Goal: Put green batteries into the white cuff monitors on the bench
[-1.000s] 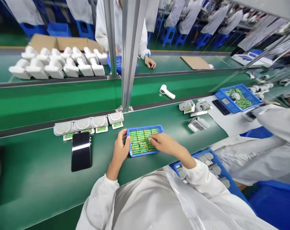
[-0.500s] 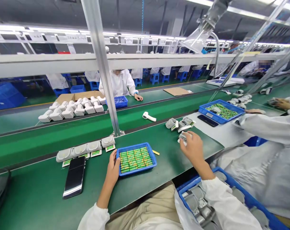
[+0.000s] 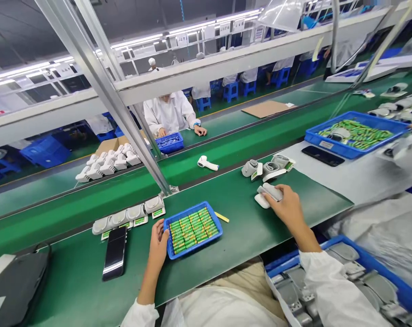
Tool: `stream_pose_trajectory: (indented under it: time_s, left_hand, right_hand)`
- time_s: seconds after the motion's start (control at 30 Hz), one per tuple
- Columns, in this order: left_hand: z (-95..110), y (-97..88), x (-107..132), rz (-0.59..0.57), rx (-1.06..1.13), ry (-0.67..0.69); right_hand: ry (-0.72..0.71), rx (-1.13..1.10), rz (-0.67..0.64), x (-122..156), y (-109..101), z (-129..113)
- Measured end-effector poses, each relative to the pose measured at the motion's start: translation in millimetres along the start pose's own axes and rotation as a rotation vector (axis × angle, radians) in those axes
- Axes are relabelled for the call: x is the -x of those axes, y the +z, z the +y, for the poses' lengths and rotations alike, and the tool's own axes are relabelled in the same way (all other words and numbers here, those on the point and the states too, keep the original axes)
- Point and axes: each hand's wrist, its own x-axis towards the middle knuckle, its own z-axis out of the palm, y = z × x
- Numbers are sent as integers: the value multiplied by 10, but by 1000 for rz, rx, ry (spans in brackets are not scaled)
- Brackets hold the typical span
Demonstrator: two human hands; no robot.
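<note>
My left hand [image 3: 159, 242] rests on the left edge of a small blue tray [image 3: 167, 225] filled with green batteries [image 3: 191, 228], fingers curled against its rim. My right hand [image 3: 287, 208] reaches out to the right and closes over a white thermometer body [image 3: 269, 194] lying on the green bench. A single yellow-green battery [image 3: 222, 217] lies loose just right of the tray. Two more white units [image 3: 266, 168] with green slips sit a little farther back.
A row of white units [image 3: 127, 214] and a black phone [image 3: 114, 252] lie left of the tray. A white thermometer [image 3: 207, 163] rides the belt. A blue bin of grey parts [image 3: 376, 268] is at my lap; another battery tray [image 3: 355, 134] and neighbour's sleeve at right.
My right hand left the battery tray, swung right and came down on the white unit. A loose battery now lies beside the tray. My view has lifted and turned right.
</note>
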Motion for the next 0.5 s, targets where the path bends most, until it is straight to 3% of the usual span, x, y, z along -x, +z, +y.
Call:
stream_pose_trajectory:
  time_s: [0.1,0.17,0.23,0.33,0.4,0.5]
  left_hand:
    - [333,77,130,105,-130,153]
    - [697,238,202,84,-106,207]
    - [1074,479,285,-113,78,109]
    - [1448,830,418,-606,427,-256]
    - [1516,930,483,-727,583,-415]
    - [1438,816,504,-600,672,-415]
  right_hand:
    - [92,-253,-24,190,-223,-476]
    - [49,-449,-127,404,-338,-917]
    - [-58,-628,-252,646,-385,-1387]
    - [-224,-860,-416,943,-334,-1947]
    - [-312,-934,-489,1031,-233,-2100]
    - [-308,-780,-375,992,33,-1933]
